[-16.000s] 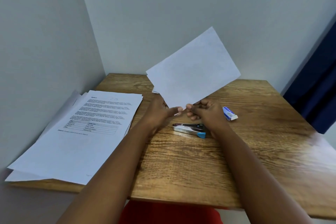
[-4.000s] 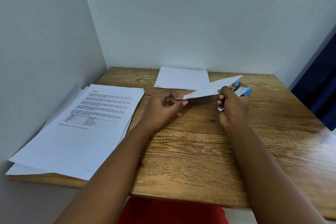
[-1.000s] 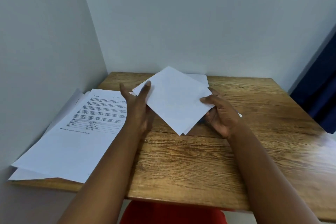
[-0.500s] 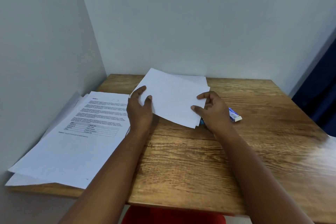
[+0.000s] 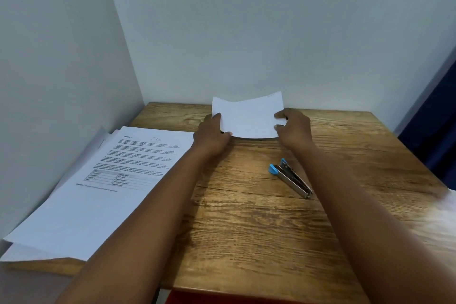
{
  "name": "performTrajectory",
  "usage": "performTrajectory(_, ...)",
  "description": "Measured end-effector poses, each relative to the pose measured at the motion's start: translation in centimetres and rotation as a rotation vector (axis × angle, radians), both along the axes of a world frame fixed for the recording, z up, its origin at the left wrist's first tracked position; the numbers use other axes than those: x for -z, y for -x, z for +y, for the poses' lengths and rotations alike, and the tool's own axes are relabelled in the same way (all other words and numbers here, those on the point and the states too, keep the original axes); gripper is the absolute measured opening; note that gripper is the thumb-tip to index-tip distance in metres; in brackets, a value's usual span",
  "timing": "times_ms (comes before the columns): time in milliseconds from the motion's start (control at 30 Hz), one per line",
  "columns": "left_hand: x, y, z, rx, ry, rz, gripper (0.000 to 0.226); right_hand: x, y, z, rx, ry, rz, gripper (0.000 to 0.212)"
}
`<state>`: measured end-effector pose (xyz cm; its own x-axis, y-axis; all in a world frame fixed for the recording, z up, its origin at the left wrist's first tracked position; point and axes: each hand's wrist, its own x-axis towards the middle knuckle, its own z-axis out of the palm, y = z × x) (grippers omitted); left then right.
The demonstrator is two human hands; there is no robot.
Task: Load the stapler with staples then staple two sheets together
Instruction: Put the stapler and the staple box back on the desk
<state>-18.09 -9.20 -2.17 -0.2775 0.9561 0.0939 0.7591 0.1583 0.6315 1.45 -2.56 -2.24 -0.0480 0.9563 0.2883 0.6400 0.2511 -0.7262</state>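
Small white sheets sit at the far middle of the wooden table, their far edge curling up against the wall. My left hand grips their left edge and my right hand grips their right edge. A silver stapler with blue ends lies flat on the table nearer to me, just left of my right forearm, with no hand on it. The staple box is not in view.
A stack of printed pages covers the left side of the table and overhangs its left edge. White walls close in at the back and left. A dark blue curtain hangs at the right.
Both hands have carried the sheets away from me to the back of the table by the wall. The stapler, earlier hidden under my right hand, now lies uncovered.
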Motion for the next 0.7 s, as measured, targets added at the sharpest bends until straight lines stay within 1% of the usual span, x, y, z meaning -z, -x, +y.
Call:
performTrajectory(67,0.4,0.2,1.0,0.006,0.019,0.067,0.058,0.8,0.2,0.8,0.047,0.005,0.013,0.031)
performTrajectory(133,0.9,0.3,1.8,0.009,0.045,0.127,0.063,1.3,0.5,1.3,0.032,0.026,-0.017,0.036)
performTrajectory(233,1.8,0.7,2.9,-0.004,0.094,0.193,0.066,1.8,0.8,1.9,-0.025,0.054,-0.175,0.047)
performTrajectory(333,2.8,1.2,3.6,-0.013,0.104,0.259,0.061,2.3,0.8,2.7,-0.011,0.089,-0.29,0.043)
performTrajectory(433,3.5,1.6,3.9,-0.019,0.071,0.314,0.051,2.6,0.3,3.3,0.014,0.127,-0.291,0.044)
performTrajectory(600,3.8,1.7,4.0,-0.007,0.072,0.343,0.048,2.8,-0.1,4.3,0.012,0.109,-0.276,0.047)
performTrajectory(700,3.6,1.4,3.8,-0.024,0.024,0.268,0.056,2.7,-0.1,4.3,0.032,0.084,-0.307,0.044)
